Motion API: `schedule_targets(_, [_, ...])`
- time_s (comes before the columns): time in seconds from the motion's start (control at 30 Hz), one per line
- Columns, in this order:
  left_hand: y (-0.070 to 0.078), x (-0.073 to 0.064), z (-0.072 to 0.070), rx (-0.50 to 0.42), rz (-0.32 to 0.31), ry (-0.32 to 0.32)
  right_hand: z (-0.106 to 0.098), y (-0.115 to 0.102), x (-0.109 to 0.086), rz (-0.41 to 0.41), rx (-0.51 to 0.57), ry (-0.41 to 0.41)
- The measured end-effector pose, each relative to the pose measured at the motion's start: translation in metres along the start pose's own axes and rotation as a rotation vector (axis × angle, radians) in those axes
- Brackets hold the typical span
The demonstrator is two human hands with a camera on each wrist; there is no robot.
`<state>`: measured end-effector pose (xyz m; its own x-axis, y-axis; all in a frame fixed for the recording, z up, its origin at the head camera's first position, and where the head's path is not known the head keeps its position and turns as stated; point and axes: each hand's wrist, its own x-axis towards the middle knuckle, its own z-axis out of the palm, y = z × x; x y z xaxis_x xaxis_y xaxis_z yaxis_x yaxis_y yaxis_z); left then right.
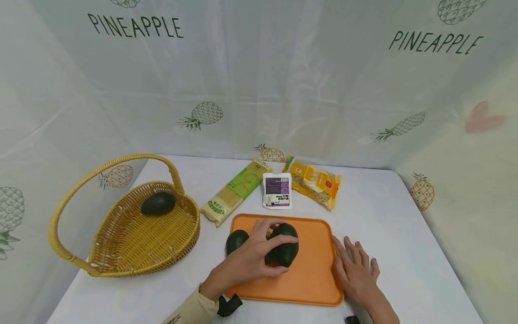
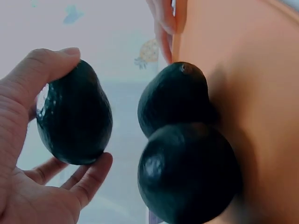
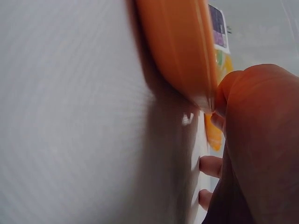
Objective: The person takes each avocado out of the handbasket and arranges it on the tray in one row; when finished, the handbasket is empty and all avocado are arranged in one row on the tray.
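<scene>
My left hand [image 1: 252, 258] grips a dark green avocado [image 2: 74, 116] between thumb and fingers, raised over the orange tray [image 1: 313, 265]. Two more avocados lie on the tray: in the left wrist view one avocado [image 2: 175, 98] is beside another avocado [image 2: 187, 172], close to the held one. In the head view an avocado [image 1: 236, 242] shows at the tray's left side, while the left hand partly covers the others. My right hand [image 1: 358, 276] rests at the tray's right edge, fingers spread on the white table, thumb side against the rim.
A wicker basket [image 1: 149, 245] with a tall handle stands at the left, holding one avocado [image 1: 158, 204]. Behind the tray lie a noodle packet [image 1: 236, 191], a white-and-purple pouch [image 1: 277, 191] and a yellow food bag [image 1: 314, 182]. A pineapple-print curtain hangs behind.
</scene>
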<state>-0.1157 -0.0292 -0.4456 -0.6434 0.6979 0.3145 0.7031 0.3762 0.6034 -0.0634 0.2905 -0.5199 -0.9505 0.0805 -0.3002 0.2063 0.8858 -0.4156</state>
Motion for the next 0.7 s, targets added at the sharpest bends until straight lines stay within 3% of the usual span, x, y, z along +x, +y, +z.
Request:
schedule_targets(0.4, [0.009,0.018,0.011,0.027,0.016,-0.095,-0.001,-0.002,0.001,0.034,-0.006,-0.019])
schedule_targets(0.7, [0.013,0.032,0.019,0.088,0.066,-0.144,-0.001,-0.001,0.002,0.038,-0.004,-0.031])
